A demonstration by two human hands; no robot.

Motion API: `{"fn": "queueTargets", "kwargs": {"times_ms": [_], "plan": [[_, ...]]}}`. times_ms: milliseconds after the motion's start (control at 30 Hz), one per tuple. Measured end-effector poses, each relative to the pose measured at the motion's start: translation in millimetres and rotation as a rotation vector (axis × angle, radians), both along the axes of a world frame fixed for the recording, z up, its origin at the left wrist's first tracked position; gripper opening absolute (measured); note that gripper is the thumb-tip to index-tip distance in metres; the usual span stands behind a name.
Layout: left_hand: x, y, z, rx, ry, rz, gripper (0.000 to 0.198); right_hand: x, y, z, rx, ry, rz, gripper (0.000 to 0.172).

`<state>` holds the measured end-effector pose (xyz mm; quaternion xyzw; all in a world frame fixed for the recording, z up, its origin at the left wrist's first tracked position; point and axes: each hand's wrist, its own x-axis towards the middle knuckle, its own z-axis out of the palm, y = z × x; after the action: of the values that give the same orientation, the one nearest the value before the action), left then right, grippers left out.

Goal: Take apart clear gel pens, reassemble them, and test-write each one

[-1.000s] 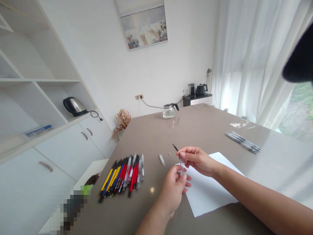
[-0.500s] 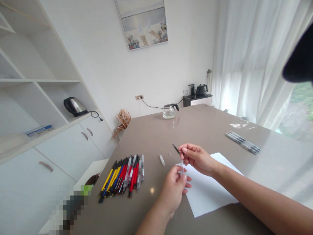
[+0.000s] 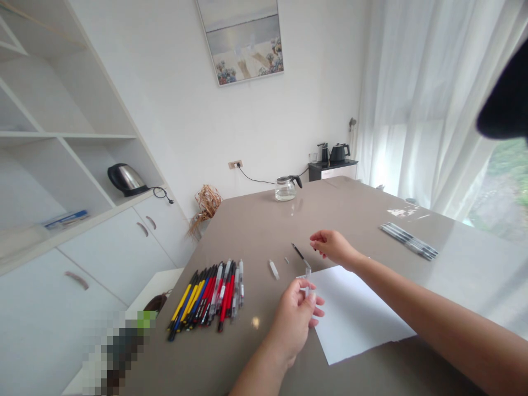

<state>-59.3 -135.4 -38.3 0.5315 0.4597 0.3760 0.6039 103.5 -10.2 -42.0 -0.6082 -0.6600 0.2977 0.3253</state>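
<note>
My left hand (image 3: 297,311) holds a clear pen barrel (image 3: 308,273) upright between thumb and fingers, by the left edge of a white paper sheet (image 3: 355,313). Above the sheet's far edge is my right hand (image 3: 330,246), its fingertips pinched together; a small dark bit shows at them, too small to name. A dark pen refill (image 3: 297,252) lies on the table between the hands and the kettle side. To its left are a tiny spring-like piece (image 3: 286,260) and a clear pen part (image 3: 273,269).
Many-coloured pens (image 3: 206,297) lie in a pile at the left. A bundle of clear pens (image 3: 408,241) rests at the right. A glass pot (image 3: 285,188) stands at the table's far edge, with paper scraps (image 3: 402,211) at the far right.
My right hand has moved away from the barrel, up and to the right. My left hand stays nearly still with the barrel.
</note>
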Motion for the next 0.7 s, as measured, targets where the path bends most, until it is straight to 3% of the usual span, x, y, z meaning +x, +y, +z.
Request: {"fn": "queueTargets", "kwargs": {"times_ms": [67,300,700], "plan": [[0.0,-0.3,0.3,0.002,0.0,0.003,0.022,1.8,11.9,-7.5,0.022,-0.165,-0.043,0.023],[-0.2,-0.1,1.3,0.006,0.006,0.001,0.022,-5.1,29.2,-25.1,0.025,-0.377,-0.056,0.019],[0.4,-0.9,1.0,0.003,-0.018,0.0,0.026,-5.2,23.8,-23.7,0.044,-0.479,-0.015,0.028]]}}
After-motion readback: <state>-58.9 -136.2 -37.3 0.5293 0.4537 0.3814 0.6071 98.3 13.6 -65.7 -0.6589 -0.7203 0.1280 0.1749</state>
